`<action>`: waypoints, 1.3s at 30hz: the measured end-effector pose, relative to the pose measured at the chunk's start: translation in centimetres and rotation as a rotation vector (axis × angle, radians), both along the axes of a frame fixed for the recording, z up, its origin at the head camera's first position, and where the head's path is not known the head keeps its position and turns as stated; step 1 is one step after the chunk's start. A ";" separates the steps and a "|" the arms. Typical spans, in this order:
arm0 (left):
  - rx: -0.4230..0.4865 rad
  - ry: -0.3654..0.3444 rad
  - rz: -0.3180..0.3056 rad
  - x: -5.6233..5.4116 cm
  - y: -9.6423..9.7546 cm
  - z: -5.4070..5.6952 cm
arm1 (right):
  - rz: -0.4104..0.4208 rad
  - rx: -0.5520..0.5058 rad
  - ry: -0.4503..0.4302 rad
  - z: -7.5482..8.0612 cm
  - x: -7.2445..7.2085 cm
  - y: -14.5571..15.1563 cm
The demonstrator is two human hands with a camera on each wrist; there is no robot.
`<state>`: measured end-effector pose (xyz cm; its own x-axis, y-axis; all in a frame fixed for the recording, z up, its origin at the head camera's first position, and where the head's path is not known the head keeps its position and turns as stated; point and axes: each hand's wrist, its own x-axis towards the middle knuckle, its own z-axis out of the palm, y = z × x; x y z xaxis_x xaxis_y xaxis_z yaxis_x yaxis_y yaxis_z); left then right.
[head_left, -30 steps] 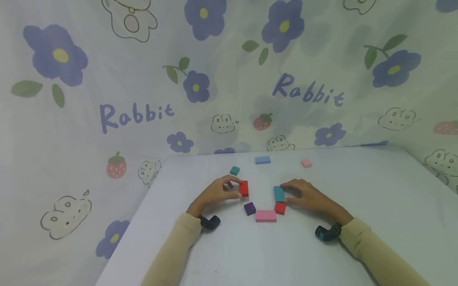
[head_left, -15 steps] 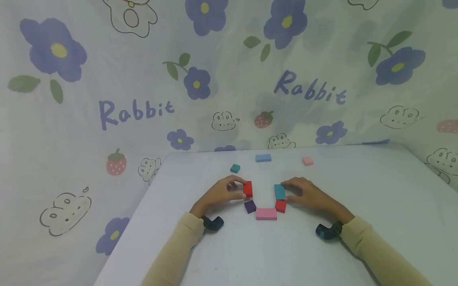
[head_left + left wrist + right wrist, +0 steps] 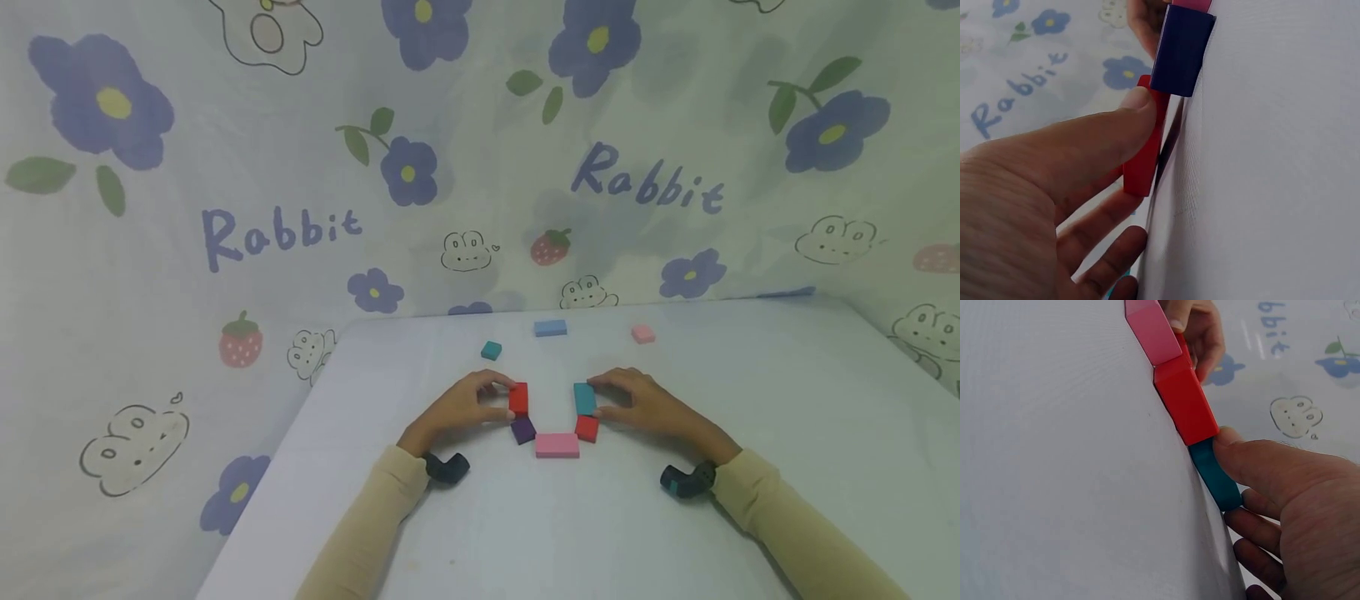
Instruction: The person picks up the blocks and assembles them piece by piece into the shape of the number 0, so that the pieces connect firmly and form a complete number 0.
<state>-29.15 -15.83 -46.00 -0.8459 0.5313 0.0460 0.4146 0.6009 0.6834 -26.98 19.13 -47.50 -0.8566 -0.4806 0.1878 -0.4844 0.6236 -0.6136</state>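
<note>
My left hand (image 3: 471,402) pinches a long red block (image 3: 519,400) between thumb and fingers. Its near end sits right at a small dark purple block (image 3: 523,430), which looks navy in the left wrist view. Across from it, my right hand (image 3: 637,402) holds a long teal-blue block (image 3: 584,399) by its two ends, thumb at the near one. That block meets a small red block (image 3: 1186,400) at its near end. Between the two small blocks lies a pink block (image 3: 557,446), so the pieces form a U open at the far side.
Farther back on the white table (image 3: 750,375) lie a small green-teal block (image 3: 491,350), a light blue block (image 3: 551,328) and a small pale pink block (image 3: 642,334). A printed flower-and-rabbit cloth (image 3: 480,192) hangs behind the table.
My left hand has carried the long red block to the right and then slightly nearer, up to the dark purple block. My right hand stays at the teal-blue block.
</note>
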 end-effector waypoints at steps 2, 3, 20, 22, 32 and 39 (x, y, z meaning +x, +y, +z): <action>-0.006 -0.002 -0.009 0.0 0.0 0.0 | -0.001 0.001 -0.001 0.0 0.0 0.0; -0.005 -0.005 -0.013 0.0 0.0 0.0 | -0.003 0.005 -0.002 0.0 0.0 0.0; -0.011 -0.027 -0.001 0.0 0.0 0.2 | -0.007 0.006 -0.009 -0.1 -0.2 0.1; -0.009 -0.023 -0.003 0.0 0.0 0.2 | -0.010 0.008 -0.010 -0.2 -0.2 0.1; -0.007 -0.022 -0.001 0.1 0.1 0.3 | -0.001 0.001 -0.001 -0.1 -0.2 0.2; -0.020 -0.038 0.016 0.2 0.2 0.4 | 0.013 0.001 -0.001 0.2 0.0 0.1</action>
<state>-28.97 -15.60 -45.64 -0.8555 0.5179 0.0032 0.3787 0.6214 0.6859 -26.97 19.22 -47.32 -0.8504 -0.4920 0.1865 -0.4919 0.6176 -0.6137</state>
